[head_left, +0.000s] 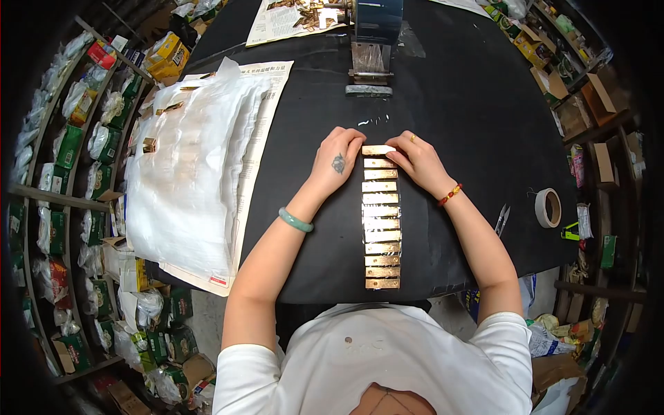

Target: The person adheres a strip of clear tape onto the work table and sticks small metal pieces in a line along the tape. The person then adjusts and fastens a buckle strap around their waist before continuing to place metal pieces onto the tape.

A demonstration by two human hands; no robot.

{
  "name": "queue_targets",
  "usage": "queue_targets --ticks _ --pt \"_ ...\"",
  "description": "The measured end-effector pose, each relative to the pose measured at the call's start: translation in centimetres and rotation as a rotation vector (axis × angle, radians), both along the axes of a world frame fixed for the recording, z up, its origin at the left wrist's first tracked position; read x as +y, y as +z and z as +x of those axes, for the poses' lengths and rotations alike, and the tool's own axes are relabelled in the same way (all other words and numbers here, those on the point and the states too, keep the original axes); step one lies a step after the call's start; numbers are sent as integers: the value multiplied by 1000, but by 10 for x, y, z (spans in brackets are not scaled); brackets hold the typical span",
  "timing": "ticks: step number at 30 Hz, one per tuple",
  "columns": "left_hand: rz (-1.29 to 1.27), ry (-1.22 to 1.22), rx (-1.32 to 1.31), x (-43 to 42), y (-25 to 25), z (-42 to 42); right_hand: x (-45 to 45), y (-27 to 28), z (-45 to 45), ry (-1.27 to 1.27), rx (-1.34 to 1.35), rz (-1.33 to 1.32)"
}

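Twelve gold-coloured pieces (382,224) lie in a single column on a counter (456,228) with a dark, matte covering, in a room lined on both sides with shelves (68,200) of bagged and boxed goods. A person in a white T-shirt (346,346) faces the counter from its near edge.

Two hands meet at the far end of the column, apart from each other. The right hand (423,164), wearing a ring and a red beaded bracelet, has its thumb and fingers closed on the right end of the farthest piece (375,150). The left hand (335,159), above a green bangle (296,220), has its fingertips drawn together at the opposite end; whether they grip it cannot be told.

One layered stack of white sheets (187,187) rests on newspaper (271,104) to the left, with three small gold-coloured clusters showing near its far and left edges. One roll of tape (548,208), one slim metal tool (503,220) and one yellow-green tool (570,232) sit at right. One dark blue device (379,21) stands beyond the hands.

Each piece lies crosswise, its long axis running left to right, while the column points straight away from the person.
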State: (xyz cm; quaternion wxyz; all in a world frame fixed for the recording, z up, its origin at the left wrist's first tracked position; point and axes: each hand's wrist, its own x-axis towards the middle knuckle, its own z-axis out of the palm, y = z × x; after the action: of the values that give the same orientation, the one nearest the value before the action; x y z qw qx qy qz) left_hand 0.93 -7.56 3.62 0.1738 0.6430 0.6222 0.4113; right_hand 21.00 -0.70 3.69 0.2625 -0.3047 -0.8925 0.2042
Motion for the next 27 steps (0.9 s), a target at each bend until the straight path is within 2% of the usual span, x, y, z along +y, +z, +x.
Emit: queue_targets --ticks 6,10,13,15,17,18,20,22,23,25,27 --pt "-33 -8 85 -18 7 -6 4 -2 -2 19 42 -26" --pt "100 -30 580 -28 9 2 5 -6 -2 22 -3 -19" --pt "-21 -8 629 -33 17 8 4 -3 1 108 18 7" --pt "188 -10 524 -49 17 4 -5 9 3 45 71 -75" --pt "186 -73 311 -91 36 -3 -32 31 1 78 131 -193" --pt "161 -22 313 -118 44 -7 -53 47 -2 102 144 -344" --pt "91 -195 50 -187 59 -17 -98 68 -7 274 203 -450" --pt "-157 -157 -165 -260 66 -23 -147 91 -13 515 36 -491" --pt "-358 -36 -302 -295 73 -21 -171 95 -20 685 11 -513" --pt "-496 160 -312 -365 47 -15 -211 84 -33 913 -96 -550" --pt "-734 408 -439 -420 40 2 -240 55 -52 1084 -121 -464"
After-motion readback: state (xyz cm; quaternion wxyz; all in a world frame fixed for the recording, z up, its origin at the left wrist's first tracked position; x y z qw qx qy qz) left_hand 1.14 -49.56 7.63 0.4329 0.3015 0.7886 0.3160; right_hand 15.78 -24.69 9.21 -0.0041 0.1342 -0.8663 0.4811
